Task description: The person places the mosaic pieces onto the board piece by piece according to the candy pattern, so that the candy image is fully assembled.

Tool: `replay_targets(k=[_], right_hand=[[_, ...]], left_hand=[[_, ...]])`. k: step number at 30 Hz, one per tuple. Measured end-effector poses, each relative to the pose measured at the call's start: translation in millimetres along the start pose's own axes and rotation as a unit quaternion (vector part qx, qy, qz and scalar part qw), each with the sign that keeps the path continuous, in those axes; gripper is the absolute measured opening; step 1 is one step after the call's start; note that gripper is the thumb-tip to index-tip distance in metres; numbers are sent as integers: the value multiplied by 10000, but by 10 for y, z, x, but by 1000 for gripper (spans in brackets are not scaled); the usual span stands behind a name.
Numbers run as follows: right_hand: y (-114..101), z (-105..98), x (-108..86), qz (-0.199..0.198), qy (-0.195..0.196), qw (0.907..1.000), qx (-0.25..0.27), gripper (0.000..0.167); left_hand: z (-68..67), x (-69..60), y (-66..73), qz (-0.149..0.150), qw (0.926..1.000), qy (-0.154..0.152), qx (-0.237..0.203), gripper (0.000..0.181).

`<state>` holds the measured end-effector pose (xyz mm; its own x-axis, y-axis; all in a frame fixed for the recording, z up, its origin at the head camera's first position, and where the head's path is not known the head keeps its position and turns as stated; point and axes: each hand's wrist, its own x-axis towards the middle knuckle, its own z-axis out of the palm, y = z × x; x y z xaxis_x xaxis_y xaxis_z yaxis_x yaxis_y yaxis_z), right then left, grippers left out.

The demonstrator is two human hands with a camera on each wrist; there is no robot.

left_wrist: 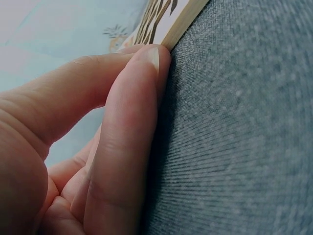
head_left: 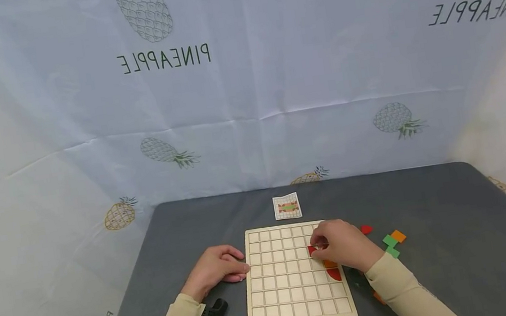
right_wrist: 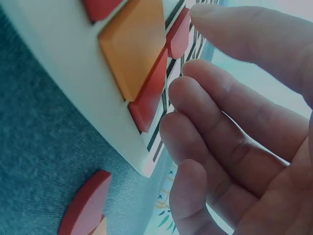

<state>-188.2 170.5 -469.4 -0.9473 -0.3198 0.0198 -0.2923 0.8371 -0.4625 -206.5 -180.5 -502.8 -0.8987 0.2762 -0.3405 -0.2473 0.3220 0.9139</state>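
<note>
Right grip (head_left: 343,245), parted, half-hides red pieces (head_left: 335,275); left grip (head_left: 215,268), relaxed, touches board (head_left: 297,295).

Open worktop (head_left: 428,193) stretches to the far-left and far-right corners, where hands could pass; along the far edge, a patterned cloth (head_left: 242,84) hangs like a wall. Near the middle of that edge, a small card (head_left: 287,206) leaves only a narrow strip before the grid board (head_left: 282,283). The left hand (head_left: 217,268) blocks the board's left edge; the right hand (head_left: 343,245) and its forearm cover the right. Between the forearms, the board's near edge is reachable. Beyond the right forearm, loose green tiles (head_left: 390,240) and an orange tile (head_left: 398,236) obstruct the way.
</note>
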Motion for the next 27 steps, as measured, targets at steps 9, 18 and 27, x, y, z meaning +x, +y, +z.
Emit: replay_targets(k=[9, 18, 27], right_hand=[[-39, 27, 6, 40, -57, 10000, -6, 15], [12, -47, -6, 149, 59, 9999, -26, 11], [481, -431, -359, 708, 229, 9965, 385, 5]], left_hand=[[-9, -14, 4, 1, 10000, -38, -28, 44], [11, 9, 3, 3, 10000, 41, 65, 44], [-2, -25, 14, 50, 10000, 17, 80, 44]])
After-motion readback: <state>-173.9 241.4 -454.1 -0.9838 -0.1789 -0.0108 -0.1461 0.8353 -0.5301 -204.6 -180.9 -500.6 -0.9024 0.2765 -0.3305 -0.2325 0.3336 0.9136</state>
